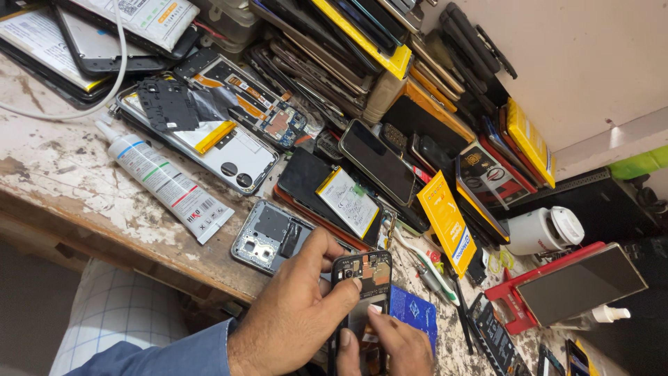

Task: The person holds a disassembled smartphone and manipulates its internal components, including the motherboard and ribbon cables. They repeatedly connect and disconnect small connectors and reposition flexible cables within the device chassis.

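Note:
My left hand (292, 317) grips the top end of an opened black phone (363, 273), thumb and fingers around its exposed circuit board and camera module. My right hand (390, 345) is at the bottom edge of the view, its fingertips pressing on the phone's lower body. The phone is held upright over the worn workbench (76, 181). Just left of my left hand lies a grey phone frame (268, 240). A blue packet (412, 311) lies right of the phone.
A white glue tube (163, 181) lies at left. A dismantled phone with a yellow strip (209, 136) sits behind it. Piles of phones and screens (390, 90) fill the back. A white bottle (543, 231) and a red holder with a phone (570, 285) stand at right.

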Tool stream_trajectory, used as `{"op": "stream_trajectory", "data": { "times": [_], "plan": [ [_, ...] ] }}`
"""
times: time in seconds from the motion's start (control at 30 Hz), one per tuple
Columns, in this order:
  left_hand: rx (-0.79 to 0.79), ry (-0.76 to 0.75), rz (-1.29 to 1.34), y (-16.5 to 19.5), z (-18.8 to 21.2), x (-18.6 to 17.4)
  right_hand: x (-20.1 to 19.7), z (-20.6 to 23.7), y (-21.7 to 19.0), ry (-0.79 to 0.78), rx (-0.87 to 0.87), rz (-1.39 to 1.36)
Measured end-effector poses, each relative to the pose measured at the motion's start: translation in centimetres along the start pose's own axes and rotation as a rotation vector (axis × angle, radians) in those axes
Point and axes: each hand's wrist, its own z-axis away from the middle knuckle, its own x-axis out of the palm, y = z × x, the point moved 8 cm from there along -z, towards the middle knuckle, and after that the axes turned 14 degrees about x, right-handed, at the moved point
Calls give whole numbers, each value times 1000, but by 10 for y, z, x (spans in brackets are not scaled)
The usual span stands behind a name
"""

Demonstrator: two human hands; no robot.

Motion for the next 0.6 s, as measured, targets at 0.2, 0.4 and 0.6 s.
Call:
{"op": "stream_trajectory", "data": {
  "times": [0.2, 0.4, 0.6],
  "plan": [
    [-14, -1, 7, 1, -1, -1, -4, -6, -4, 38, 69, -181],
    [-60, 6, -71, 0, 0, -2, -4, -4, -1, 47, 115, -12],
    [-82, -12, 2, -2, 0, 1, -4, -10, -4, -7, 199, -68]
  ]
}}
